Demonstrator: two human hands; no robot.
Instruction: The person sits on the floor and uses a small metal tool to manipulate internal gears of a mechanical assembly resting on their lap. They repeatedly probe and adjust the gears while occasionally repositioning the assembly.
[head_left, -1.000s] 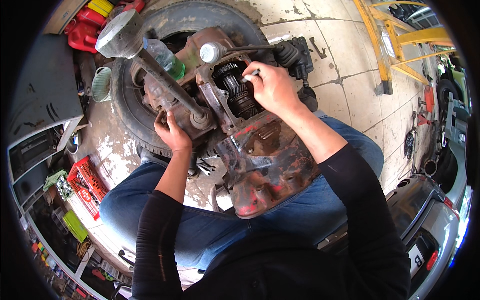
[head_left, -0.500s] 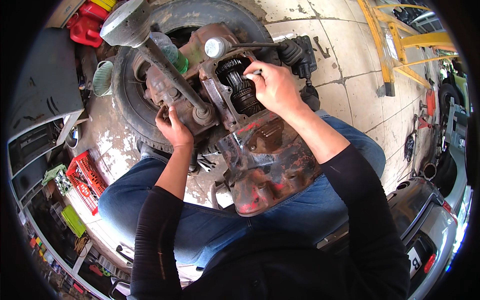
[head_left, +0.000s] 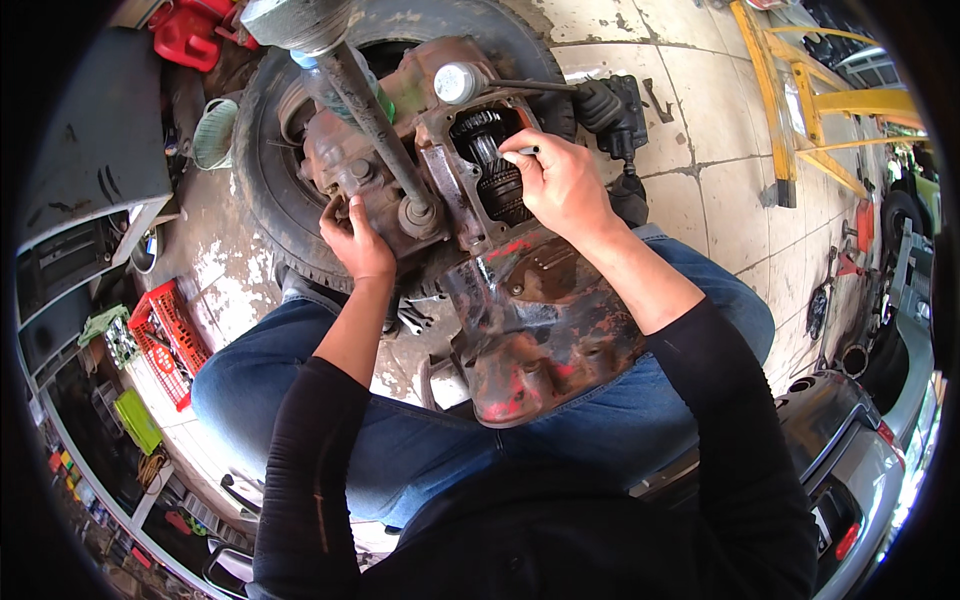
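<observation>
A rusty brown gearbox (head_left: 480, 345), with worn red paint at its near end, lies between my legs. Dark gears and a shaft (head_left: 490, 165) show through its open rectangular top. My right hand (head_left: 568, 190) is at the right rim of that opening, its thumb and forefinger pinched on a small, thin, light-coloured rod (head_left: 527, 150); the rod's other end is hidden. On the left, my left hand (head_left: 358, 240) grips the edge of the brown housing (head_left: 335, 160), thumb up and fingers curled. Beside it rises a thick metal shaft (head_left: 375, 120), standing in the housing.
Under the housing's far end lies a large tyre (head_left: 255, 190). A white-capped bottle (head_left: 457, 84) and a gear lever assembly (head_left: 605, 105) are beyond the opening. Wrenches (head_left: 412, 318) lie below my left hand. A red crate (head_left: 165, 345) is left; a yellow frame (head_left: 775, 110) is right.
The whole scene has slid a little to the right in the view. Both hands keep nearly the same places on the gearbox, and the right one still pinches the rod.
</observation>
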